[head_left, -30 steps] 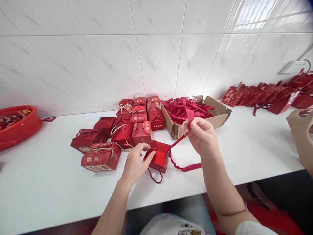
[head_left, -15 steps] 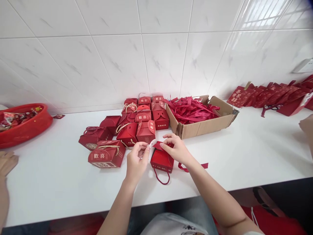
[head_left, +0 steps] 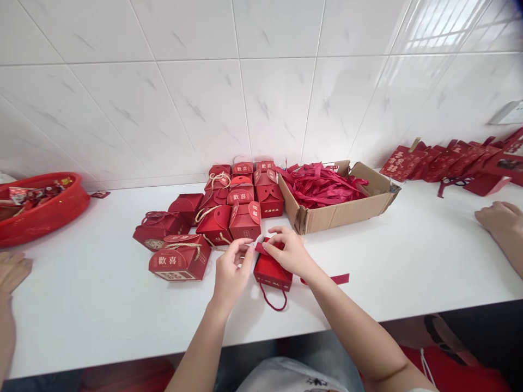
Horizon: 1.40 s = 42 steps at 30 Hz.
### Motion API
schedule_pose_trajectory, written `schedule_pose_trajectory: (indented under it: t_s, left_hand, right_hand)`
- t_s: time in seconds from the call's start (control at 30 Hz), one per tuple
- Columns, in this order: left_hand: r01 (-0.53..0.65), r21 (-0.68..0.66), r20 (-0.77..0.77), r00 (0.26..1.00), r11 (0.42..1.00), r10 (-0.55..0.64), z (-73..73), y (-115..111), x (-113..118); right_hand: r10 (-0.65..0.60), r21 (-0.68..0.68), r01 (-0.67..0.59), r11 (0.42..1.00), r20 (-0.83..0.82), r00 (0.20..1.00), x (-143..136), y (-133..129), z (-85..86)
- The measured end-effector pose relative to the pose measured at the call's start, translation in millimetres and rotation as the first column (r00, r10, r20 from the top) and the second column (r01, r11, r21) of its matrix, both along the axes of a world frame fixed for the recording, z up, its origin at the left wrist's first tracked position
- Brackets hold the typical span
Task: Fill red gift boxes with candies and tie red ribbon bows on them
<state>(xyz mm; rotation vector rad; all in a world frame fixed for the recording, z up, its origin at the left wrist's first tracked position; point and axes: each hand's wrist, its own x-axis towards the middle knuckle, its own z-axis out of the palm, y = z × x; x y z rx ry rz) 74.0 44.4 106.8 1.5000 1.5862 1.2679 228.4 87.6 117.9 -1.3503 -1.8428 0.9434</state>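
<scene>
A small red gift box [head_left: 272, 270] stands on the white table between my hands. Its dark red cord handle [head_left: 277, 308] hangs in a loop at the near side. My left hand [head_left: 232, 269] pinches the box's flap, whose white inner side shows. With thumb and forefinger, my right hand [head_left: 288, 251] holds a red ribbon end [head_left: 261, 249] against that flap. More red ribbon [head_left: 340, 279] lies to the right of the box, partly behind my right wrist. Whether the ribbon passes through a hole in the flap is hidden by my fingers.
Several finished-looking red boxes [head_left: 180, 260] stand left and behind. A cardboard box [head_left: 341, 214] holds a heap of ribbons [head_left: 318, 185]. Far left is a red basin [head_left: 61, 212] of sweets; red bags [head_left: 404, 163] line the right wall. Other people's hands [head_left: 14, 272] rest at both sides.
My right hand has brought the ribbon end left, closer to my left fingers at the flap. The view shifted slightly. At the right, another person's hand has come further in over the table.
</scene>
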Motion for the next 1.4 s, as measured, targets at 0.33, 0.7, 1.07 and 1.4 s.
schedule_pose_trajectory:
  t_s: [0.33, 0.7, 1.07, 1.4]
  left_hand:
    - [0.124, -0.129, 0.103, 0.988, 0.984, -0.112, 3.1, 13, 0]
    - [0.144, 0.050, 0.621, 0.771, 0.988, -0.144, 53.2, 22, -36]
    - [0.148, 0.149, 0.553, 0.807, 0.978, -0.207, 86.2, 23, -46]
    - [0.158, 0.208, 0.518, 0.819, 0.965, -0.245, 106.1, 21, -42]
  right_hand:
    - [-0.005, 0.018, 0.005, 1.000, 0.011, 1.000, 0, -1, 0.2]
    - [0.136, -0.427, -0.453, 0.783, -0.592, 0.794, 88, -61, -33.3]
    - [-0.567, -0.671, -0.308, 0.675, -0.738, 0.366, 52, -78, -82.6]
    - [-0.504, -0.558, -0.256, 0.789, -0.827, 0.249, 62, -50, -59.0]
